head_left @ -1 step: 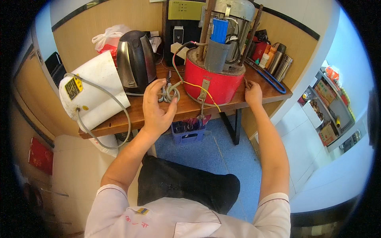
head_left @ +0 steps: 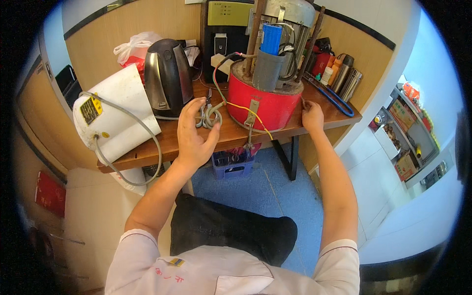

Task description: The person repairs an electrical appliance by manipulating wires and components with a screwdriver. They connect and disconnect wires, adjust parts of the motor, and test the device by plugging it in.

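My left hand [head_left: 194, 137] hovers over the table's front edge, thumb spread from the fingers. Just beyond its thumb is a looped grey cable [head_left: 212, 117], with wires running from it to a motor unit. That unit has a red round base [head_left: 263, 103], a metal motor [head_left: 290, 14] on top and a blue cylinder [head_left: 271, 39] in a grey sleeve. A yellow-green wire [head_left: 248, 110] hangs loose across the red side. At the base's right side my right hand [head_left: 313, 118] has its fingers curled together; what they hold, if anything, I cannot make out.
On the wooden table [head_left: 140, 156] a white cylindrical housing [head_left: 115, 115] with a grey cable lies left, beside a kettle [head_left: 168, 76]. A blue-handled tool [head_left: 334, 101] and bottles [head_left: 339, 69] are at right. Below stands a blue crate [head_left: 233, 168].
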Demonstrator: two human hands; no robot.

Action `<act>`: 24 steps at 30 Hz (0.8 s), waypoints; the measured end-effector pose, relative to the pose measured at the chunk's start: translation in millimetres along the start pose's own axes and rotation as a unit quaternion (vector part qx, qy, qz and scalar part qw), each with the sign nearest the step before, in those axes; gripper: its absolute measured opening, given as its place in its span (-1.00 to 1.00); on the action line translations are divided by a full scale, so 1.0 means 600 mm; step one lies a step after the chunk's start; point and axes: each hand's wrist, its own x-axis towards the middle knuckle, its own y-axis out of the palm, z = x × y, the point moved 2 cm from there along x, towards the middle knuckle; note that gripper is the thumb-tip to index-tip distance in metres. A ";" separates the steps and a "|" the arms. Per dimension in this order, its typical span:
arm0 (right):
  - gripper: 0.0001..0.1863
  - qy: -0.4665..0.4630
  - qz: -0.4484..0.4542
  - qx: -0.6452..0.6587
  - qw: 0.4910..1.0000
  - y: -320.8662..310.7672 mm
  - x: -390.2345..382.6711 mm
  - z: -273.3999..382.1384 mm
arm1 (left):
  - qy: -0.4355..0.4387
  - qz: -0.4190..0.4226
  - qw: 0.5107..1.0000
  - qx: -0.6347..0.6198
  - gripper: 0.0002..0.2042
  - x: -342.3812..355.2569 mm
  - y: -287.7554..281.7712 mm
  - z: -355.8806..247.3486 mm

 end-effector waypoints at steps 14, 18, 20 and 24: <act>-0.65 -0.106 0.051 -0.122 0.985 0.037 0.039 0.005 | -0.062 0.124 0.988 -0.064 -0.32 0.020 -0.009 0.032; -0.70 -0.079 0.050 -0.107 0.990 0.032 0.036 0.008 | -0.114 0.176 0.976 -0.052 -0.46 0.021 -0.007 0.035; -0.71 -0.049 0.061 -0.093 0.993 0.031 0.040 0.012 | -0.149 0.202 0.966 -0.064 -0.49 0.019 -0.011 0.043; -0.72 -0.037 0.054 -0.079 0.995 0.023 0.038 0.020 | -0.214 0.235 0.937 -0.144 -0.53 0.020 -0.013 0.047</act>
